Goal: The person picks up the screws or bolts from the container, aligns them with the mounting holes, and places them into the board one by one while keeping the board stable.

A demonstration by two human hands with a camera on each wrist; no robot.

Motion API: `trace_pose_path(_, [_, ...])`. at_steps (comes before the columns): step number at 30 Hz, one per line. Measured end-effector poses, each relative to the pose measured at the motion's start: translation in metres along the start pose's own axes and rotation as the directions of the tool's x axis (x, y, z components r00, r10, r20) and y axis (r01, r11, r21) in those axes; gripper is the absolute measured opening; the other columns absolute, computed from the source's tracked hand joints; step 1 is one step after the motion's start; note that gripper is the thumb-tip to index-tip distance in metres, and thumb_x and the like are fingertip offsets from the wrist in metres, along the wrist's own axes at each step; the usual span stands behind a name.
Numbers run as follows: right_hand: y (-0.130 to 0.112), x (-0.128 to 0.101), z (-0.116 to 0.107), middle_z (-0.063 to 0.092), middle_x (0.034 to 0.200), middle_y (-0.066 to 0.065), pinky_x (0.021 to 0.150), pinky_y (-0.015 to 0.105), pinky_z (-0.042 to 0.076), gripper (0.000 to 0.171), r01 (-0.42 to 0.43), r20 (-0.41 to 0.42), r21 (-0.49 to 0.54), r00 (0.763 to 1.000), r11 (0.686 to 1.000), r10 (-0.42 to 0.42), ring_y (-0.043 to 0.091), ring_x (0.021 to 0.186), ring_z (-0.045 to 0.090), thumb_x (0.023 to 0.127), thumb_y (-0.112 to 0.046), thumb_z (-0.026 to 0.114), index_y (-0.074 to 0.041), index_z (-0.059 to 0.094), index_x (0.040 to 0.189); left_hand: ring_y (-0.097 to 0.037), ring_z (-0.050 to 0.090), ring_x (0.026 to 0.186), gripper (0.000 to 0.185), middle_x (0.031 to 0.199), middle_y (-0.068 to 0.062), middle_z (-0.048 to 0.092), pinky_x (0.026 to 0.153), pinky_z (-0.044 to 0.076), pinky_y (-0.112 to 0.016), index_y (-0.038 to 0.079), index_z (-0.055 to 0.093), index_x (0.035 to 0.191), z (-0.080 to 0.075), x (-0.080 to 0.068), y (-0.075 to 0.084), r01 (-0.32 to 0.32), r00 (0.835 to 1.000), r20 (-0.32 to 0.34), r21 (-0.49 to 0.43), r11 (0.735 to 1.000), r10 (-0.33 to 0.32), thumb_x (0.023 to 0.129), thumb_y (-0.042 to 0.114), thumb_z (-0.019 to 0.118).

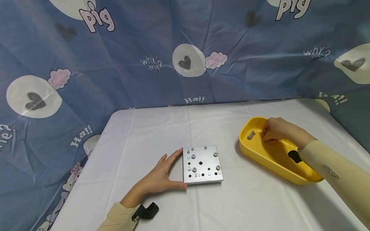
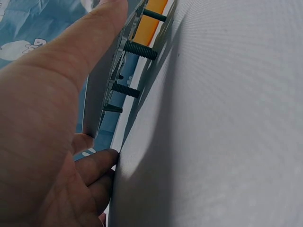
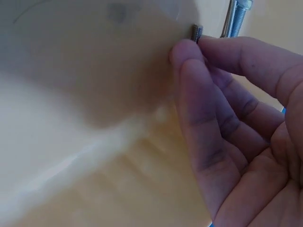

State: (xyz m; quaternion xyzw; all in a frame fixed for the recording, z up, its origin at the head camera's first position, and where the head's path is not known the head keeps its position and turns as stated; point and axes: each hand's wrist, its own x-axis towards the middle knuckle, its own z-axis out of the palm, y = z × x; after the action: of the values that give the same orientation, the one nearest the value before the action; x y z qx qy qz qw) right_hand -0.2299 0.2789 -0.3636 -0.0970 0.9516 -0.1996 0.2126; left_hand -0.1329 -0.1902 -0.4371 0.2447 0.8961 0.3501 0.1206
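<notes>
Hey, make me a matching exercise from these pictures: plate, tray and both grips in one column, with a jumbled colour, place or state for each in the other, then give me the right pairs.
Column one:
1. Plate
2. Tray
3. Left grip
4. Right grip

Column two:
A. Pinching a small screw
B. Yellow
C. At the plate's left side
D. Silver, with holes

Pairs: 1-D, 2-B, 3-C, 4-A.

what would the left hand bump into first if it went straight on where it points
Most likely the metal plate: its left edge lies just ahead of the left hand, which seems to touch both left corners; depth is unclear.
</notes>
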Motion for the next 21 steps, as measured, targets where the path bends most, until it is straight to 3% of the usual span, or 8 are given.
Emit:
trace_pose_path(9, [0.0015, -0.0023, 0.0019, 0.074, 0.067, -0.001, 0.061, 0.023, 0.059, 0.018, 0.006, -0.009, -0.014, 1.000, 1.000, -0.006, 0.010, 0.061, 0.070, 0.093, -0.015, 0.081, 0.000, 0.075, 0.086, -0.030, 0.031, 0.165, 0.130, 0.178, -0.004, 0.032, 0.140, 0.003, -0.058, 0.019, 0.023, 0.173, 0.0002, -0.0006, 0.0005, -0.015, 1.000, -0.002, 0.011, 1.000, 0.015, 0.073, 0.053, 0.097])
trace_pose_path(17, [0.0065, -0.0021, 0.0010, 0.067, 0.067, -0.004, 0.064, 0.024, 0.053, 0.012, -0.003, 0.005, -0.014, 1.000, 1.000, 0.003, 0.010, 0.064, 0.062, 0.081, -0.010, 0.083, -0.003, 0.077, 0.089, -0.030, 0.031, 0.165, 0.129, 0.177, -0.004, 0.032, 0.140, 0.003, -0.058, 0.019, 0.023, 0.173, 0.0004, -0.0006, -0.0001, -0.013, 1.000, -0.006, 0.013, 1.000, 0.013, 0.072, 0.054, 0.097])
trace_pose_path(21, [0.0057, -0.0032, 0.0025, 0.068, 0.066, -0.003, 0.063, 0.023, 0.054, 0.013, -0.019, -0.008, 0.001, 1.000, 1.000, 0.019, 0.010, 0.063, 0.062, 0.082, -0.010, 0.085, -0.001, 0.077, 0.088, -0.030, 0.030, 0.165, 0.130, 0.178, -0.003, 0.031, 0.140, 0.003, -0.058, 0.020, 0.023, 0.173, 0.0010, 0.0003, 0.0003, -0.011, 1.000, -0.003, 0.013, 1.000, 0.011, 0.073, 0.054, 0.097])
